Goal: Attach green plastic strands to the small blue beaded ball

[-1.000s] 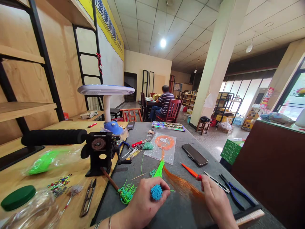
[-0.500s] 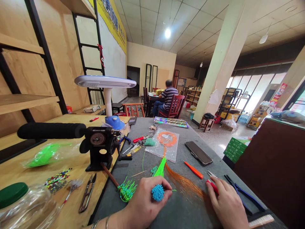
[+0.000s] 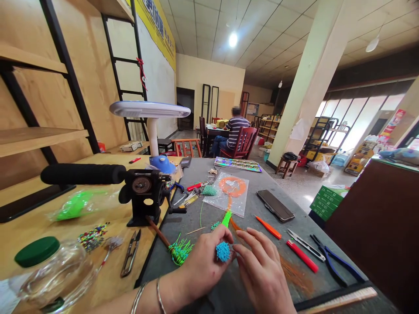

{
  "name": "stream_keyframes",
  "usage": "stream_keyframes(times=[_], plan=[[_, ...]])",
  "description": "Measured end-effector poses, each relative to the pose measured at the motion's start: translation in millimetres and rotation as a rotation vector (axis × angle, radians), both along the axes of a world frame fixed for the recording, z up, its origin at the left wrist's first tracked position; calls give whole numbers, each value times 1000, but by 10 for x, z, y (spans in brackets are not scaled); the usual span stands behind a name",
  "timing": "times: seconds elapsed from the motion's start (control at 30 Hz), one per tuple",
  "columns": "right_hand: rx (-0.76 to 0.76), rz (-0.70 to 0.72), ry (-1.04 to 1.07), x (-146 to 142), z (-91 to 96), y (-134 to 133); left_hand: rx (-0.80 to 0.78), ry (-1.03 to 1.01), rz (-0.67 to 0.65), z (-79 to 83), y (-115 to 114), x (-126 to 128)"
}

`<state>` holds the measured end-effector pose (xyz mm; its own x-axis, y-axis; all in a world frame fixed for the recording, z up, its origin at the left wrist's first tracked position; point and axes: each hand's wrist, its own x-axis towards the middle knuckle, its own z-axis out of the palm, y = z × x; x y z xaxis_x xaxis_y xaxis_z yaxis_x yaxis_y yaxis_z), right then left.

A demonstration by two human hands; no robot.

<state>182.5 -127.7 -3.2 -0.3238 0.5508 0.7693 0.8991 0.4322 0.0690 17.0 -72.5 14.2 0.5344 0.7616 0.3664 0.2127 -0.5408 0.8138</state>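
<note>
My left hand [image 3: 209,257] is closed around a bundle whose round end is a cluster of blue beads [image 3: 223,251], facing me. Close beside it on the right is my right hand [image 3: 262,266], its thumb and forefinger pinched together at the bundle's edge; whatever is between them is too small to make out. Bright green strands [image 3: 226,218] and orange fibres [image 3: 296,274] lie beyond and under my hands. Left of my left hand rests a green-stranded bunch with teal beads [image 3: 181,250]. A red lighter-like stick [image 3: 301,256] lies on the dark mat, right of my right hand.
Thread snips [image 3: 306,245], blue-handled pliers [image 3: 337,261], an orange pen-like tool [image 3: 268,227] and a phone [image 3: 275,206] lie to the right. A black crank machine [image 3: 144,196], a green-lidded jar [image 3: 55,274] and loose beads [image 3: 93,235] occupy the left. A person [image 3: 236,131] sits farther back.
My right hand has let go of the red stick, leaving it on the mat, and moved left to the blue-beaded bundle. My left hand still holds the bundle. The view has shifted slightly.
</note>
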Motion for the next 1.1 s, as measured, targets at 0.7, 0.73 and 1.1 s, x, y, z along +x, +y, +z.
stream_keyframes(times=[0.7,0.73,1.1], plan=[[-237,-25,289,95,-186,-18,-30,159,-40,38,37,-34],[-246,-16,306,87,-189,-18,-30,165,-40,30,41,-35],[-307,70,388,51,-192,-24,-55,130,-56,-12,66,-33]])
